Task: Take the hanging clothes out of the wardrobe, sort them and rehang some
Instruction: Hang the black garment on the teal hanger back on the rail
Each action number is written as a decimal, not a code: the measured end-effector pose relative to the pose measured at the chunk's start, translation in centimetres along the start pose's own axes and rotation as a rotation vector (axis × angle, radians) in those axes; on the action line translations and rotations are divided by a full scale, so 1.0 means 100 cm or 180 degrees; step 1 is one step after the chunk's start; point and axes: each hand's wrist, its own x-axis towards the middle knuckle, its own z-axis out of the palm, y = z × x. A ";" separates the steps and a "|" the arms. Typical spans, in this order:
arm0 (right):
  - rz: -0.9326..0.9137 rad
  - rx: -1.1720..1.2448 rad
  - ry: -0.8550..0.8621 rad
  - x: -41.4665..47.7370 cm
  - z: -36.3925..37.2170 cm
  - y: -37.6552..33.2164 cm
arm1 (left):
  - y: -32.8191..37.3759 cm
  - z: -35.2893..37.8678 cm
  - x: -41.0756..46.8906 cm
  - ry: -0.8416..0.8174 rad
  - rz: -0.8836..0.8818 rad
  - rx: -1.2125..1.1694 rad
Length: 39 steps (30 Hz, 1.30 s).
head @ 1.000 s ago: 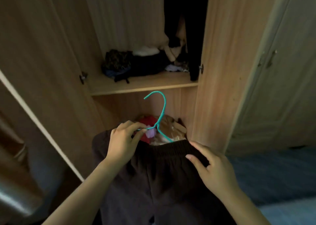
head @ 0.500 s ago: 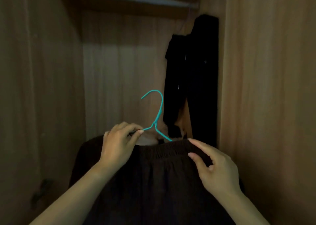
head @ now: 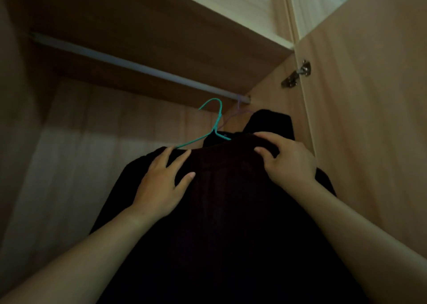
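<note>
A dark brown garment [head: 226,211] hangs on a teal wire hanger [head: 213,123], raised inside the wardrobe. My left hand [head: 161,183] grips the garment's top edge on the left, where the hanger's arm goes under the cloth. My right hand [head: 288,163] holds the top edge on the right, fingers curled over the cloth. The hanger's hook is just below the pale hanging rail [head: 138,67] and not touching it. A black garment [head: 270,123] hangs on a thin purple hanger [head: 233,116] at the rail's right end, right behind the brown one.
The wardrobe's top panel [head: 161,31] sits close above the rail. The open door [head: 369,130] with a metal hinge [head: 297,74] stands at the right. The rail left of the hook is bare, with the back wall [head: 92,153] behind.
The view tilted up from the shelf to the rail. Both hands lifted the brown garment and hanger upward; my left hand moved from the hanger's neck to the garment's top edge.
</note>
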 end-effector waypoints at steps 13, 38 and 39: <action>0.0281 -0.0469 0.0262 0.219 0.125 0.061 | -0.055 0.128 0.221 -0.0229 0.0275 -0.0363; -0.0579 -0.1449 -0.0247 0.017 0.278 0.115 | -0.130 0.250 0.099 -0.1110 0.0515 -0.0591; -0.0515 -0.1443 -0.0339 -0.015 0.277 0.116 | -0.130 0.250 0.074 -0.1180 0.0525 -0.0616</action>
